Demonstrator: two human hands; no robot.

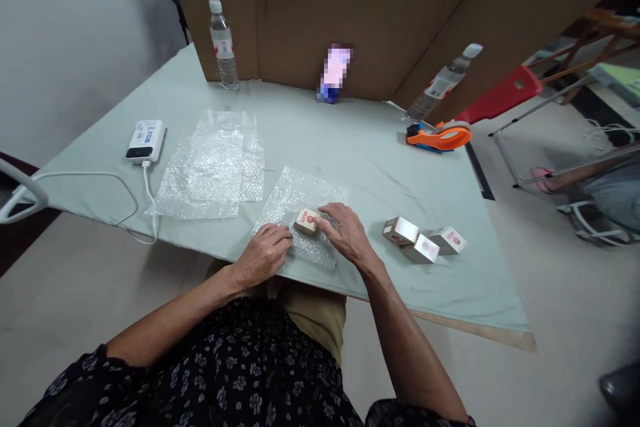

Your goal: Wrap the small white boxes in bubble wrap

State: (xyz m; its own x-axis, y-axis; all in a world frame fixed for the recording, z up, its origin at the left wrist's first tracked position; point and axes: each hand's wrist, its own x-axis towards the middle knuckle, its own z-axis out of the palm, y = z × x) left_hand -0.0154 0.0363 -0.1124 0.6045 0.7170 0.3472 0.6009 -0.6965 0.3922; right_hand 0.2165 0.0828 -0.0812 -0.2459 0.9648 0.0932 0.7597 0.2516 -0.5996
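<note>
"Pale green cloth [340, 140] covers our table, with brown cardboard [300, 0] standing along its far edge. Where do we have the small box [305, 223]?"

"On a sheet of bubble wrap [305, 188] near our side of the table, between our two hands, its red-printed face turned up"

"How does our right hand [347, 232] meet it?"

"Our thumb touches the box at its right end, and our fingers reach past its far right corner. We cannot tell whether we grasp it or only steady it"

"And our left hand [267, 250]?"

"It rests with bent fingers just beside the box, to its near left, at the wrap's near edge. We cannot tell whether we pinch the sheet there"

"What lies farther off?"

"Three more boxes [401, 231] sit grouped to our right, apart from that hand; overlapping wrap sheets [213, 167] lie to our left, and an orange tape dispenser [453, 136] at far right"
</note>
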